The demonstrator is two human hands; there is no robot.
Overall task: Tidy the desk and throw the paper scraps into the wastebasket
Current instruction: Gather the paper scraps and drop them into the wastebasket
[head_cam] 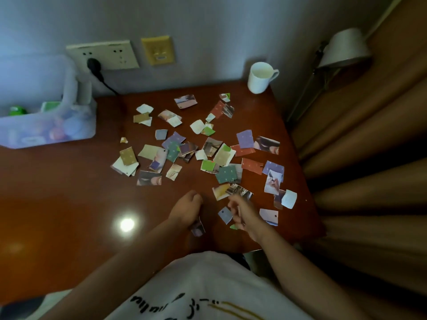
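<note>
Several torn paper scraps point(209, 144) in many colours lie scattered over the right half of the dark red-brown desk point(69, 204). My left hand point(187, 210) is curled near the front of the desk and holds a small purplish scrap point(198, 228) that sticks out below it. To its right, my right hand point(242, 214) is curled with a small green scrap point(234, 227) at its underside, close to a blue-grey scrap point(225, 214) lying on the desk. No wastebasket is in view.
A white mug point(260, 77) stands at the desk's back right corner. A translucent storage box point(46, 125) with small items sits at the back left. Wall sockets point(102, 55) with a black plug are behind. A lamp point(344, 48) and brown curtains point(369, 169) are on the right.
</note>
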